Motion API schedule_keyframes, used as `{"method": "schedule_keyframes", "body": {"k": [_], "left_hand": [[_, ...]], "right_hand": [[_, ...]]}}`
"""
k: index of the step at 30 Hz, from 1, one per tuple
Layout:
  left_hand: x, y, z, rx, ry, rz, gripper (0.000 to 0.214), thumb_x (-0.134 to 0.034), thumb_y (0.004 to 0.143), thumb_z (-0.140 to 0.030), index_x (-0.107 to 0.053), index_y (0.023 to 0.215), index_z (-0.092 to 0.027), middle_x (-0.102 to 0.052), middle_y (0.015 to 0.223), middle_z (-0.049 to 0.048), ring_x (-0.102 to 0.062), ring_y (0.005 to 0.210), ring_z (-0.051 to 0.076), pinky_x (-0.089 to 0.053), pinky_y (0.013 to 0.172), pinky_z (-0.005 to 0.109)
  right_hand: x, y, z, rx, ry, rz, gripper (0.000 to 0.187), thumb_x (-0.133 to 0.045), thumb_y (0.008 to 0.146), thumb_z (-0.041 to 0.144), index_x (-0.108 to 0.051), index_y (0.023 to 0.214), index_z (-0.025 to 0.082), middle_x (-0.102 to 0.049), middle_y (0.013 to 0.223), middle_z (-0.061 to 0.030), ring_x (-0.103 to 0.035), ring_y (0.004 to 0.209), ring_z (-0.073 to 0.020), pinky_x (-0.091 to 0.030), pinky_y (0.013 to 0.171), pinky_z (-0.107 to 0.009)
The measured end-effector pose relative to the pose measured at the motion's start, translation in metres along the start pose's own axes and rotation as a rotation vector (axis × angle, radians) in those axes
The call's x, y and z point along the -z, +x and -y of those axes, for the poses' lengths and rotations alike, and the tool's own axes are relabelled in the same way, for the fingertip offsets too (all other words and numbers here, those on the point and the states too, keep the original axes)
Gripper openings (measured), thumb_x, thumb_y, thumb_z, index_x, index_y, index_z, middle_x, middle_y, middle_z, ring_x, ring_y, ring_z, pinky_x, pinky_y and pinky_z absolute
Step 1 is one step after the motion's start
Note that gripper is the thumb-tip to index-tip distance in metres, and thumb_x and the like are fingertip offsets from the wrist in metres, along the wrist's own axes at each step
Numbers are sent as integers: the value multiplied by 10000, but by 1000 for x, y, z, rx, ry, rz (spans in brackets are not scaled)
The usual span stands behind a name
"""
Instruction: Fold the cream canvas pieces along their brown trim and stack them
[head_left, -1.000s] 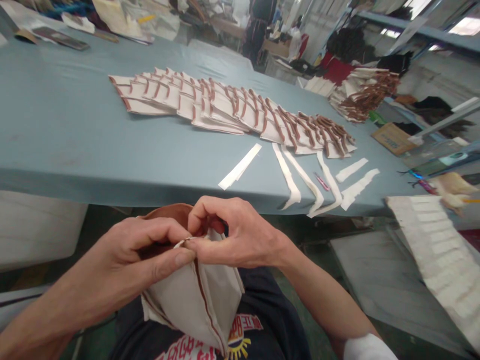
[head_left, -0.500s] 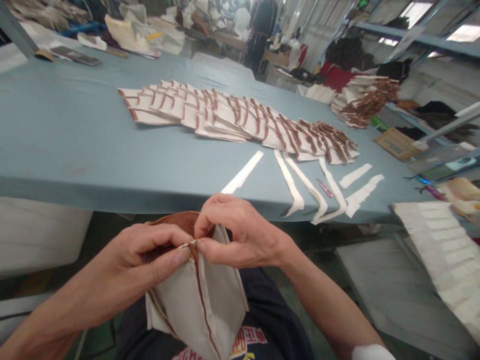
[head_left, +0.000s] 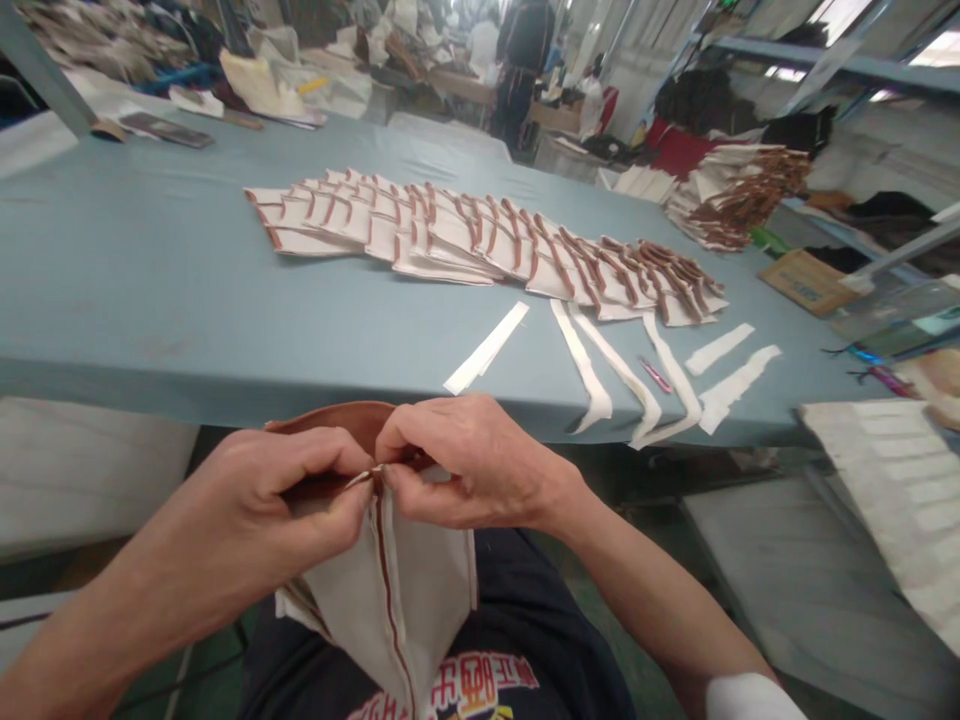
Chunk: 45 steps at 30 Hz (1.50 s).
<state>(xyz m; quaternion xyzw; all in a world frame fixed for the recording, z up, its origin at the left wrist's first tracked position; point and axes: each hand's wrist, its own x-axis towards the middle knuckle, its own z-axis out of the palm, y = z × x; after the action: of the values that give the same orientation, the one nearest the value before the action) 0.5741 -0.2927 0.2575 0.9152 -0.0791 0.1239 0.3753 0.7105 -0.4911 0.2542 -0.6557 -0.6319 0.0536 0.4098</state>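
Note:
Over my lap hangs a cream fabric pouch point(head_left: 431, 590) with a brown lining and a brown seam running down its front. My left hand point(head_left: 292, 490) pinches its top edge just left of that seam. Close beside it, my right hand point(head_left: 465, 460) pinches the same edge on the seam's right side, the two thumbs almost touching. Part of the pouch's opening is hidden behind my fingers. Beyond my hands, a long overlapping row of flat cream pieces with brown edging point(head_left: 450, 235) lies on the blue-green table point(head_left: 150, 300).
Several white strips point(head_left: 487, 345) and a small pink tool point(head_left: 655, 374) lie near the table's front edge. Right of them are a cardboard box point(head_left: 806, 283) and a stack of cream and brown pieces point(head_left: 739, 195). A dark phone-like object point(head_left: 169, 128) rests at far left. A person point(head_left: 521, 60) stands in the background.
Both hands have shifted slightly left with the pouch, still pinching its edge at the seam. My fingertips have drawn nearer to each other. The view has turned a little.

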Motion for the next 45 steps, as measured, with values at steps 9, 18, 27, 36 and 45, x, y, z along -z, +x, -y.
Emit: {"method": "schedule_keyframes", "body": {"k": [9,18,27,36,45], "left_hand": [[-3,18,-9,-114,184,-47,286,-515,945,-253,-603,674,-232,-518,537,-109,-447,441,55,-309,454,151],[-5,3,6,-16,47,-78,286,-571,977,-263,-583,692,-241,-511,550,-106,-454,460,81,-325,466,185],[-1,-6,16,-47,113,-37,222,-526,977,-179,-662,818,-254,-631,612,-110,-569,482,77,-389,475,153],[-1,-5,13,-166,165,-103,251,-527,1009,-144,-675,848,-269,-721,683,-100,-697,530,83,-484,525,146],[-1,-12,9,-315,215,-78,288,-528,1064,-130,-694,895,-293,-744,709,-66,-737,570,131,-566,563,181]], "right_hand": [[-10,-5,-7,-104,-166,37,151,-502,1062,223,-629,982,209,-743,867,-31,-660,774,-167,-410,719,-297],[-12,4,-7,-243,-94,142,97,-598,999,287,-644,942,223,-775,873,-42,-675,801,-199,-383,735,-321],[-23,14,-6,-260,25,131,228,-659,836,225,-455,739,253,-549,648,53,-482,608,-133,-309,608,-270],[-28,20,0,-263,-101,72,193,-629,806,228,-457,722,255,-625,669,16,-498,614,-154,-308,589,-294],[-16,14,-2,-362,413,113,114,-655,747,199,-545,729,223,-501,662,81,-441,608,-100,-374,616,-238]]}}
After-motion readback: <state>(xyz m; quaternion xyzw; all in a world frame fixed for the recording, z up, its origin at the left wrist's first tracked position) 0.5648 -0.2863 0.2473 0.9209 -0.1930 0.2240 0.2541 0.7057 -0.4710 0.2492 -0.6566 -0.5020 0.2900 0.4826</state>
